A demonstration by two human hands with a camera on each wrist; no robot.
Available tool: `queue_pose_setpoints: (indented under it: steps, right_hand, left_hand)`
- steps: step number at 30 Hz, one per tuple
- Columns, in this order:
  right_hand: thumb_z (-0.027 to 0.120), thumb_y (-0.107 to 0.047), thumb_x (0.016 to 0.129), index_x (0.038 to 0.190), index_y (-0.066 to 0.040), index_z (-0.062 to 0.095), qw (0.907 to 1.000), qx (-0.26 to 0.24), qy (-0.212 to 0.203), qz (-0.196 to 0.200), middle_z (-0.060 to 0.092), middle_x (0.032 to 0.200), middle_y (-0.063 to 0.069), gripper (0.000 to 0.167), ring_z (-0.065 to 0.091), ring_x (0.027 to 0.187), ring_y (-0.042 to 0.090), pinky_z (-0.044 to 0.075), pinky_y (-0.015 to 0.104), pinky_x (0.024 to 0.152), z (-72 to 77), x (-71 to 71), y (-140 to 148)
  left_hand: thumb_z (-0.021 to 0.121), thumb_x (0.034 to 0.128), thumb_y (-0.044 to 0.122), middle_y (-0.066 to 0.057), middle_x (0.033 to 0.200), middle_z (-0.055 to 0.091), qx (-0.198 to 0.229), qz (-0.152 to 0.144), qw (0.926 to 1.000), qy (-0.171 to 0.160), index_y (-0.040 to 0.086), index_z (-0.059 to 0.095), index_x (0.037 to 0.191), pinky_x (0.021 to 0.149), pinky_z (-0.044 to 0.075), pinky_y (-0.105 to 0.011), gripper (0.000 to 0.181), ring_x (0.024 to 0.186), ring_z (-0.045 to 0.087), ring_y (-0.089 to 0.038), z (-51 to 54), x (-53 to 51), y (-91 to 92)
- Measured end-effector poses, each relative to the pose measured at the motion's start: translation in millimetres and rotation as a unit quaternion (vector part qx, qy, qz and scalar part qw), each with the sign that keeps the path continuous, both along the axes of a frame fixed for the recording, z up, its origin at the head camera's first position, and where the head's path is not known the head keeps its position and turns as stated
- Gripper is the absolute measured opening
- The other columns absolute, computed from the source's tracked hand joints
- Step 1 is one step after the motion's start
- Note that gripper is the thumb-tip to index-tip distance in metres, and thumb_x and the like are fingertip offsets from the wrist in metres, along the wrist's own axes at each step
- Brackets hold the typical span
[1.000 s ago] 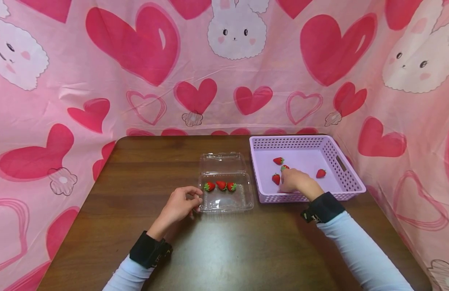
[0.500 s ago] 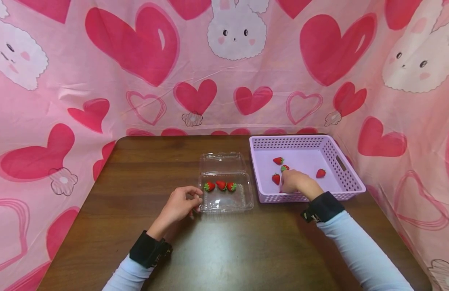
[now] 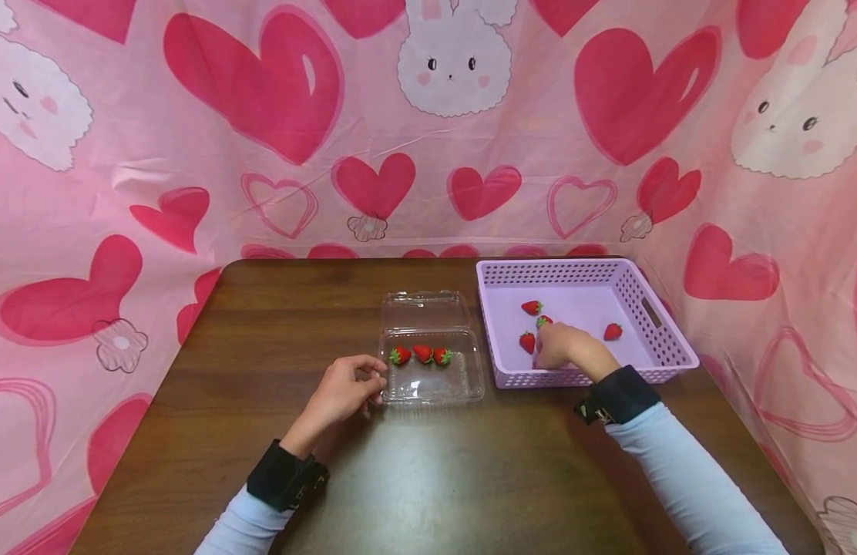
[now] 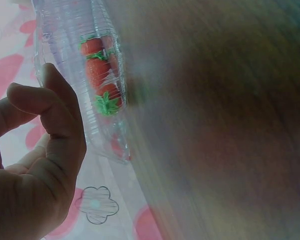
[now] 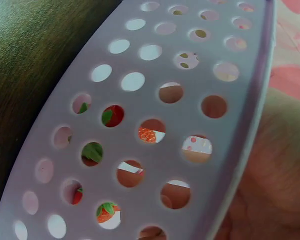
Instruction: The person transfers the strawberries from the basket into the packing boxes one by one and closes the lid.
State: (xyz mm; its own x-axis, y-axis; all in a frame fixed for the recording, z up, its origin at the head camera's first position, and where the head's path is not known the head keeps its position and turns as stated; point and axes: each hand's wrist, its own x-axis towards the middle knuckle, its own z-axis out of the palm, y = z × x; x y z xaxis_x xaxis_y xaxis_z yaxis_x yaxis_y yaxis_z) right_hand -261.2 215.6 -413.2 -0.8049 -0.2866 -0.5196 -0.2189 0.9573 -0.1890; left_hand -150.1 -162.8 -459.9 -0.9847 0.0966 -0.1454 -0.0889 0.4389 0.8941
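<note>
An open clear plastic clamshell container [image 3: 470, 385] holds 3 strawberries [image 3: 422, 354] in a row along its back half. At its left edge is my left hand [image 3: 345, 389], its curled fingers and thumb holding the rim; the left wrist view shows the fingertips against the container wall [image 4: 97, 135]. My right hand [image 3: 563, 345] reaches over the front wall of the lilac basket [image 3: 581, 266], fingers pointing down. Through the holes in the right wrist view, a strawberry [image 5: 147, 135] shows between its fingers. Other strawberries [image 3: 527, 341] lie near that hand; one [image 3: 612, 331] is further right.
A dark wooden table [image 3: 428, 478] carries both the container and the basket, which stand side by side. The container's lid [image 3: 425, 312] lies folded back. A pink curtain [image 3: 428, 131] with hearts and rabbits hangs behind and at both sides.
</note>
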Motion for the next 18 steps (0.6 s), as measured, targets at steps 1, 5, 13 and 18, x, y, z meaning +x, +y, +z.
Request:
queue_pose_setpoints:
  steps: [1,5,13,18]
  right_hand:
    - [0.078,-0.017,0.089,0.101,0.000,0.075,1.0000,-0.002,-0.002,-0.004,0.069,0.092,0.010,0.021,0.061,0.086,0.029,0.054,0.047,0.084,0.8,-0.2,-0.4]
    - [0.078,-0.018,0.090,0.103,0.001,0.072,0.9998,-0.013,-0.001,-0.018,0.067,0.091,0.010,0.024,0.061,0.086,0.029,0.054,0.047,0.083,3.3,0.2,-2.6]
    - [0.079,-0.019,0.090,0.095,-0.004,0.071,0.9982,-0.037,0.036,-0.029,0.063,0.083,0.009,0.018,0.059,0.079,0.027,0.048,0.040,0.072,6.0,1.4,-7.4]
    - [0.081,-0.021,0.089,0.099,-0.003,0.071,0.9964,-0.047,0.063,-0.031,0.065,0.086,0.009,0.022,0.060,0.081,0.029,0.051,0.044,0.074,8.9,2.2,-9.2]
  left_hand:
    - [0.074,0.0959,0.001,-0.006,0.079,0.068,0.000,0.001,1.0000,0.000,0.000,0.073,0.113,0.051,0.056,-0.041,0.017,0.060,0.067,-0.033,0.3,0.2,0.1]
    - [0.075,0.0954,0.001,-0.006,0.080,0.069,-0.002,0.001,1.0000,0.000,0.001,0.073,0.112,0.052,0.057,-0.042,0.017,0.061,0.068,-0.033,0.1,0.2,0.6]
    - [0.074,0.0966,0.000,-0.007,0.078,0.068,0.004,0.001,1.0000,-0.002,-0.001,0.073,0.113,0.055,0.058,-0.045,0.017,0.064,0.068,-0.033,-0.7,0.9,0.7]
    - [0.074,0.0965,0.000,-0.006,0.079,0.069,0.007,0.003,1.0000,0.001,-0.001,0.073,0.113,0.054,0.058,-0.047,0.017,0.062,0.068,-0.033,0.1,0.3,1.2]
